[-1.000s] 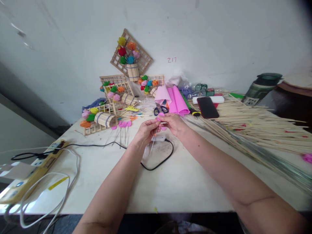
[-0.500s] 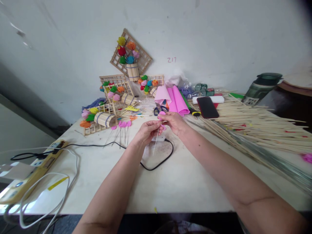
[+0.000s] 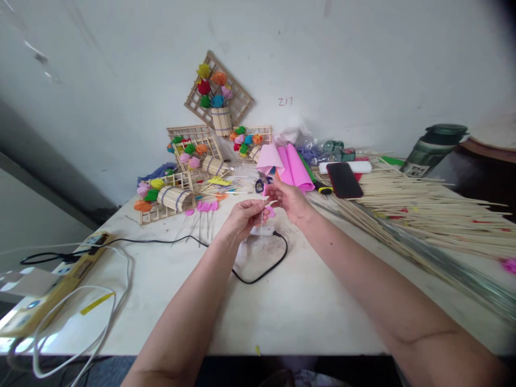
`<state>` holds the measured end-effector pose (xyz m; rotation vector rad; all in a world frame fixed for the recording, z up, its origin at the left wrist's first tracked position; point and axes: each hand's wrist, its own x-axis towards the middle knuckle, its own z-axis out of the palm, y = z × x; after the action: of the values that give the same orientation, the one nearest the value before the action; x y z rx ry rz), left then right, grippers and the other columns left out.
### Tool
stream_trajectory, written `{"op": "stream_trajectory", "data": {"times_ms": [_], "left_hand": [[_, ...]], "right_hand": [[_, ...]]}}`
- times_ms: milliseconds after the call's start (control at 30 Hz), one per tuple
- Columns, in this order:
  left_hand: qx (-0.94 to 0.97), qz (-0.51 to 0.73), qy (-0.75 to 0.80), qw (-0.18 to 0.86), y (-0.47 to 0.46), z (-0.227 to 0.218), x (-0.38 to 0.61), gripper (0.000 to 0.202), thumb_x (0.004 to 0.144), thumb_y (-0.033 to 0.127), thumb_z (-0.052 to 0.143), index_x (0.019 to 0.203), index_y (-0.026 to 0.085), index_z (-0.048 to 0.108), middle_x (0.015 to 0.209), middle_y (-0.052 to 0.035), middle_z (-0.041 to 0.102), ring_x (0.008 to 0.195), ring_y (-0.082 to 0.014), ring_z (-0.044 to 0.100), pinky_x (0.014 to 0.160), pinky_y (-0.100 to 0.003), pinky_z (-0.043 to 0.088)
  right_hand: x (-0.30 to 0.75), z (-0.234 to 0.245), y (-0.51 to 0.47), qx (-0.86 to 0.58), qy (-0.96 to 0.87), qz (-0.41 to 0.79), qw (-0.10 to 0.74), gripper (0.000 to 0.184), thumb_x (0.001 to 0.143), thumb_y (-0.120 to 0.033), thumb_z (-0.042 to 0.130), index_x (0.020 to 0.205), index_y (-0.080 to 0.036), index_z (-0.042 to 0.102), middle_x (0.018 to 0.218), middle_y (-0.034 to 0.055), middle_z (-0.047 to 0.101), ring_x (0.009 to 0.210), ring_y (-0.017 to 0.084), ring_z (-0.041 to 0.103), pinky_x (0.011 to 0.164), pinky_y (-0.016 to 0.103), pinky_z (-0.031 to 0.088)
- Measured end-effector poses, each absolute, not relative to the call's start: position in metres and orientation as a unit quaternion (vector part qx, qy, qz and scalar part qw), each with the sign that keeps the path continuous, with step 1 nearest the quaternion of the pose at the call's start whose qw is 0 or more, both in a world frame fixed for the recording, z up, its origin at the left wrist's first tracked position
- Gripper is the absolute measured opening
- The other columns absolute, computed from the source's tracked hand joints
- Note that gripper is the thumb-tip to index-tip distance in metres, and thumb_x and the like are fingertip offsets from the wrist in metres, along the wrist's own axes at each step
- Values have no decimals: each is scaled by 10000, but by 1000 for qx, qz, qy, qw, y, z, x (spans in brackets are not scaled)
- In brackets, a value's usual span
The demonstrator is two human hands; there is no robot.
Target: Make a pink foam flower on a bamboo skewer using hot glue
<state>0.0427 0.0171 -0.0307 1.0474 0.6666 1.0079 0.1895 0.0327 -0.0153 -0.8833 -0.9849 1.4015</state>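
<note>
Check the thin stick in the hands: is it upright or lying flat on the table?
Upright. The stick runs nearly straight up and down, pinched between the left hand and right hand, held above the table.

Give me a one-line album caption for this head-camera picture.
Left hand and right hand pinch a thin stick with pink petals above a cluttered craft table.

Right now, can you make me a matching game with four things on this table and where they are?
Things:
1. phone
2. power strip
3. thin stick
4. green bottle

Places:
A. far right, by the wall
B. held between both hands
C. near left edge of the table
D. lying on the skewer pile, beside the pink paper rolls

Pairs: 1-D, 2-C, 3-B, 4-A
</note>
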Motion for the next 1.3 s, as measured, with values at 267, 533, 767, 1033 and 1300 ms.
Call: {"op": "stream_trajectory", "data": {"times_ms": [267,533,767,1033,1300], "left_hand": [[474,481,326,662,19,-29,42,226,605,285,726,725,111,643,613,-33,642,498,-81,565,518,-191,454],[523,472,385,597,15,-29,47,276,582,345,728,699,111,641,588,-40,636,478,-87,547,475,-193,426],[540,459,395,584,15,-32,49,307,579,385,720,714,119,646,640,-53,651,489,-92,546,491,-213,425],[554,423,388,603,15,-33,48,261,613,367,700,688,123,645,652,-54,654,506,-95,549,494,-210,415],[559,436,391,587,15,-32,47,291,613,405,692,681,127,639,639,-56,648,498,-95,539,482,-205,406]], "right_hand": [[189,-14,32,-399,-418,614,538,388,783,-478,493,676,-134,635,659,62,651,522,104,551,481,209,409],[187,-18,31,-406,-464,548,566,257,579,-386,711,602,-144,627,572,17,610,505,97,512,485,220,368],[186,-18,30,-424,-478,506,579,220,521,-345,723,571,-155,623,541,-8,591,494,85,477,500,231,347],[186,-22,33,-419,-482,500,585,213,540,-341,714,581,-149,630,571,18,625,493,90,488,506,243,368],[189,-21,32,-393,-487,550,553,235,586,-355,702,701,-154,661,675,38,665,533,101,542,483,222,372]]}}
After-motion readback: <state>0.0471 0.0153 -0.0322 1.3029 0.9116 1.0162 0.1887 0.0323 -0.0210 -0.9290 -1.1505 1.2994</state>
